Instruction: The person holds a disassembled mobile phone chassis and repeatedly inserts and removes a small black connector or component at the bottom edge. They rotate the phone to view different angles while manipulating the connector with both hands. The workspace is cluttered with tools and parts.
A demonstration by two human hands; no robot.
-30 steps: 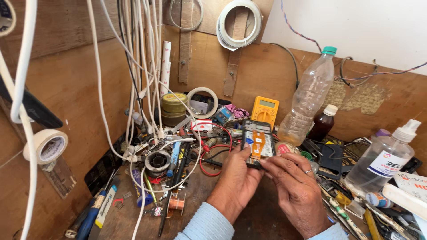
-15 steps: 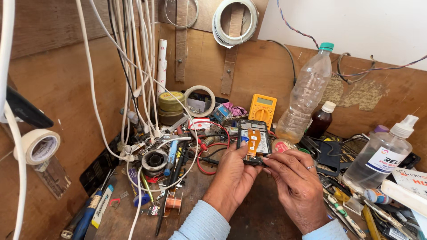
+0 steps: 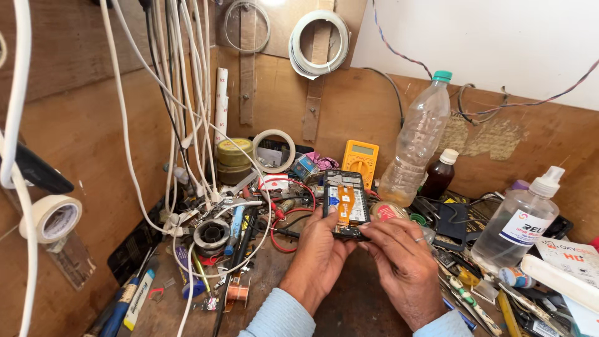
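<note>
An opened phone point(image 3: 345, 200) with its back cover off shows an orange flex strip and dark circuit parts. It stands tilted above the wooden bench. My left hand point(image 3: 318, 253) grips its lower left edge, thumb on the side. My right hand point(image 3: 405, 265) touches the phone's lower right corner with its fingertips; whether it pinches a small tool there I cannot tell.
A yellow multimeter point(image 3: 360, 161), a clear plastic bottle point(image 3: 417, 140), a brown bottle point(image 3: 440, 173) and a pump bottle point(image 3: 521, 218) stand behind and right. White cables point(image 3: 187, 125) hang at left over solder wire point(image 3: 212, 234), tape rolls point(image 3: 273, 150) and screwdrivers point(image 3: 118, 306).
The view has shifted a little. Both hands stay on the phone in nearly the same place, the right fingers still working at its lower edge.
</note>
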